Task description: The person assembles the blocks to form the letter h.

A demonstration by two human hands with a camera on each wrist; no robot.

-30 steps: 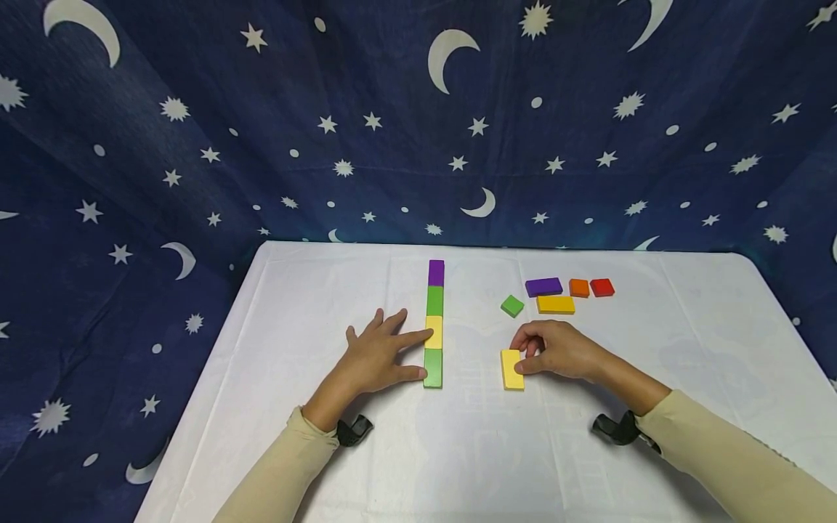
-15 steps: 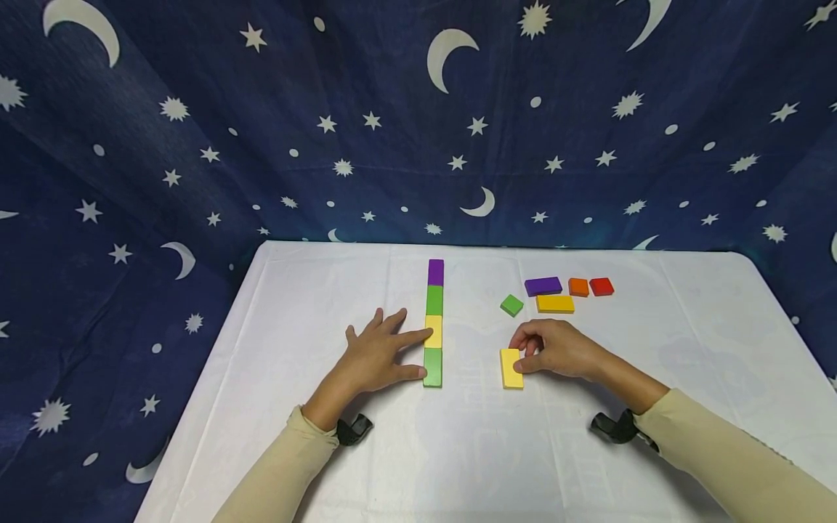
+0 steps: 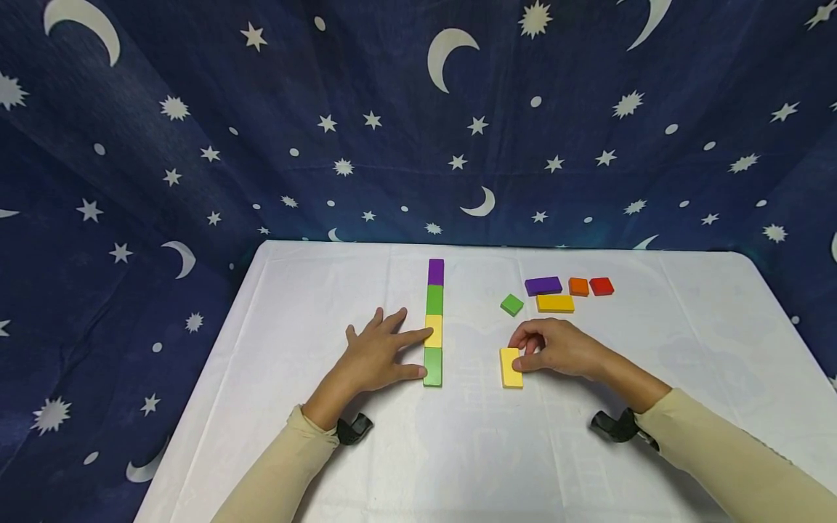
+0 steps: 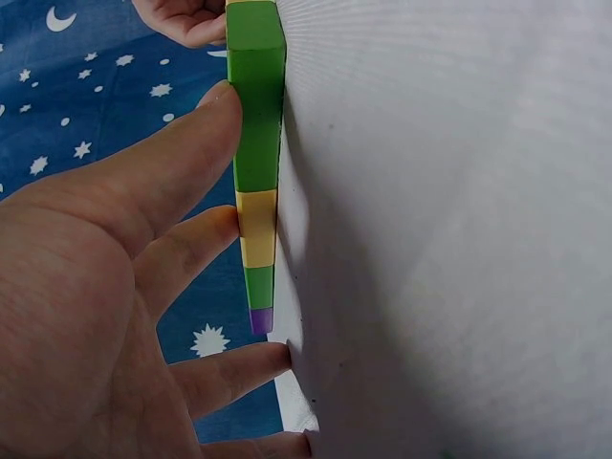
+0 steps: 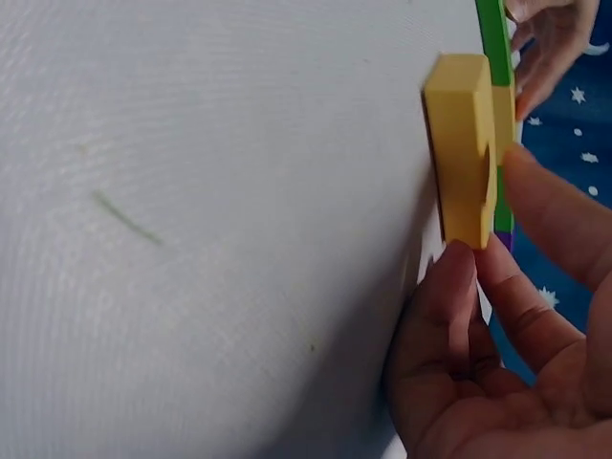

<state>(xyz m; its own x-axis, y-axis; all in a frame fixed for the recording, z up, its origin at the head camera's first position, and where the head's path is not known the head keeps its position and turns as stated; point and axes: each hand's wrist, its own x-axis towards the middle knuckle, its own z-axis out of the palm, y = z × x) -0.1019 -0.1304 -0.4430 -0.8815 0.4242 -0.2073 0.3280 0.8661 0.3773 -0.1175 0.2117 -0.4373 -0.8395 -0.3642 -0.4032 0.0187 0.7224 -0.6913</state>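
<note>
Right-hand fingertips are pinching the flat yellow rectangular wooden block, the right hand curling around it on the white-clothed table, probably to slide it. At nine o'clock, the left hand is lying flat with straight fingers bracing the purple-green-yellow-green block line, likely keeping it aligned. The block is sitting marginally farther up the table than a second ago; the left hand is staying put.

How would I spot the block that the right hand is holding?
On the white table, look right of the line of blocks. The right hand pinches a yellow block lying alone, lengthwise toward the person; the other yellow block lies crosswise among the far loose pieces.
</note>
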